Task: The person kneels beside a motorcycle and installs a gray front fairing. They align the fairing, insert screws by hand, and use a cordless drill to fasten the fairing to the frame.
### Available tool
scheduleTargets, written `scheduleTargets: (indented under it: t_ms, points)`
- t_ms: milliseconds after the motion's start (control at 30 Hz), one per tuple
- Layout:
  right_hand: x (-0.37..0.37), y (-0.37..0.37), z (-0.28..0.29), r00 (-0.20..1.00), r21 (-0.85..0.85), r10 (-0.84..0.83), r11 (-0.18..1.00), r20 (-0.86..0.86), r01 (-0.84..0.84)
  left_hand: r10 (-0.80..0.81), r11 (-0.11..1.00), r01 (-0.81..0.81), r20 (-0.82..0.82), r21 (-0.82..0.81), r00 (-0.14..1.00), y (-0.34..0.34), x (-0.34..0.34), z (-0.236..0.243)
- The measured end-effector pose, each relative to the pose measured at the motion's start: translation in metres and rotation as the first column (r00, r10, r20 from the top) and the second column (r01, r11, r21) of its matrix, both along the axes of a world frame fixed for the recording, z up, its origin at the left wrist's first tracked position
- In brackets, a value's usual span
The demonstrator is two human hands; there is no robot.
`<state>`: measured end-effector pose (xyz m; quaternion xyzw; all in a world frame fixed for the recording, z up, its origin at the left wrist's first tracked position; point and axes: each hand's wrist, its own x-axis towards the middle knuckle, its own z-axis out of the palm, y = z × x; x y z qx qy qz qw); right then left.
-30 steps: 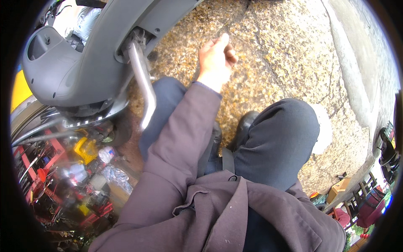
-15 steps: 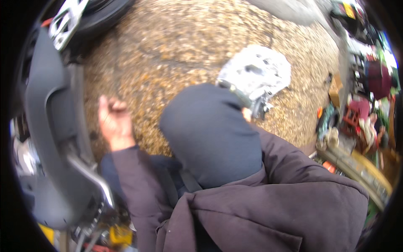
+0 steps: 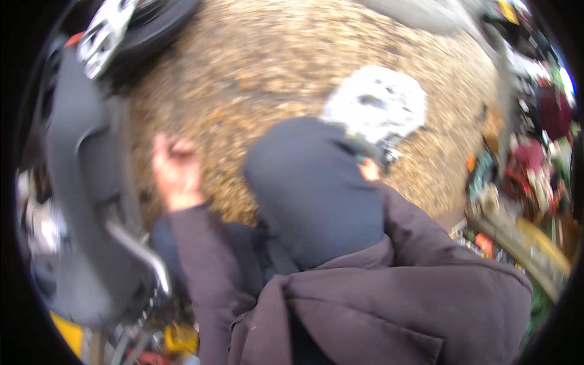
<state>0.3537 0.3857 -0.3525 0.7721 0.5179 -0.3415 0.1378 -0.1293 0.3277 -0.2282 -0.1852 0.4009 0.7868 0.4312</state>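
My left hand [image 3: 177,167], blurred, is palm up over the gravelly ground with loosely curled fingers apart and nothing visible in it, beside a scooter's grey body panel [image 3: 79,158] and its bent metal bar [image 3: 143,249]. Past my raised dark-trousered knee [image 3: 310,194], my right hand [image 3: 369,171] shows only in part, at the near end of a pale metal casting [image 3: 395,100] with dark fittings lying on the ground. My knee and motion blur hide its fingers, so I cannot tell what it holds.
A black tyre with a silver wheel part [image 3: 108,38] is at the upper left. A concrete edge [image 3: 420,13] runs along the back and right. Cluttered red, green and yellow items [image 3: 535,176] crowd the right. Yellow odds and ends [image 3: 179,337] sit low at the left.
Since a second ago my view has turned rightward, bringing the wheel, the pale casting and part of my right hand into sight. My left hand now appears lower and further left, palm up.
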Motion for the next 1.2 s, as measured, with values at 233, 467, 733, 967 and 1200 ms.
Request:
scheduleTargets:
  t_ms: [233,467,733,967,1200]
  points:
    - [0.068,0.022,0.028,0.545,-0.445,-0.642,0.766,-0.539,0.463,0.251,0.968,-0.251,0.062,0.001,0.966,-0.004,-0.018,0.0]
    - [0.049,0.064,0.096,0.366,-0.446,-0.587,0.8,-0.722,0.401,0.298,0.928,-0.325,0.161,0.181,0.941,-0.016,-0.034,0.018]
    - [-0.096,0.176,0.217,0.433,0.363,0.252,0.911,-0.865,0.195,0.297,0.919,-0.295,0.033,0.263,0.954,-0.021,-0.036,0.021]
    - [-0.29,0.179,0.307,0.097,0.356,0.365,0.929,-0.926,-0.1,0.306,0.949,-0.273,-0.262,0.156,0.915,-0.024,-0.039,0.028]
    - [-0.361,0.068,0.256,0.254,0.018,0.111,0.939,-0.961,-0.344,0.466,0.86,-0.46,0.029,0.222,0.884,-0.042,-0.047,0.027]
